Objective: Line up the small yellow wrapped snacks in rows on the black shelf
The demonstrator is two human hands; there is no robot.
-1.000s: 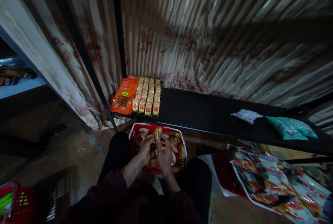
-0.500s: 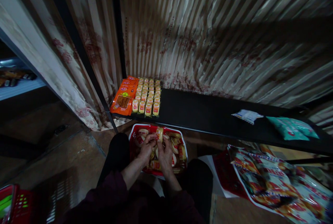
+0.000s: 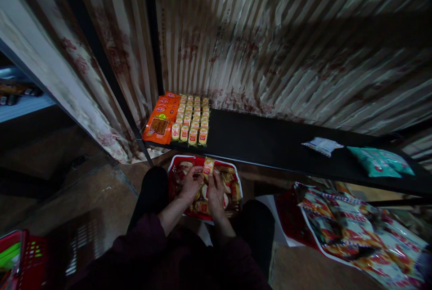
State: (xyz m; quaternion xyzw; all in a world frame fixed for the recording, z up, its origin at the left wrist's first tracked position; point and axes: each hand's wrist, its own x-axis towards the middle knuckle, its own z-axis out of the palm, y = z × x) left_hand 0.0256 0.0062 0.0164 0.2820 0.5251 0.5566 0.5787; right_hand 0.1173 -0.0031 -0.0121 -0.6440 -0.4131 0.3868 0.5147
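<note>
One wrapped snack (image 3: pixel 209 165) is over the red basket (image 3: pixel 191 159), lower end grasped in the fingers of the right hand (image 3: pixel 216 191); whether the left hand (image 3: pixel 191 186) grips too, I cannot tell. Probably light, crushable and slick, it is best held gently by its sides.

Yellow packet (image 3: pixel 209 164) turned, printed front now in view (red label (image 3: pixel 208 169) showing)

Small snack (image 3: pixel 209 167) in shiny yellowish wrapper, red label in view, long end forward, above the red basket (image 3: pixel 172 192)
</note>
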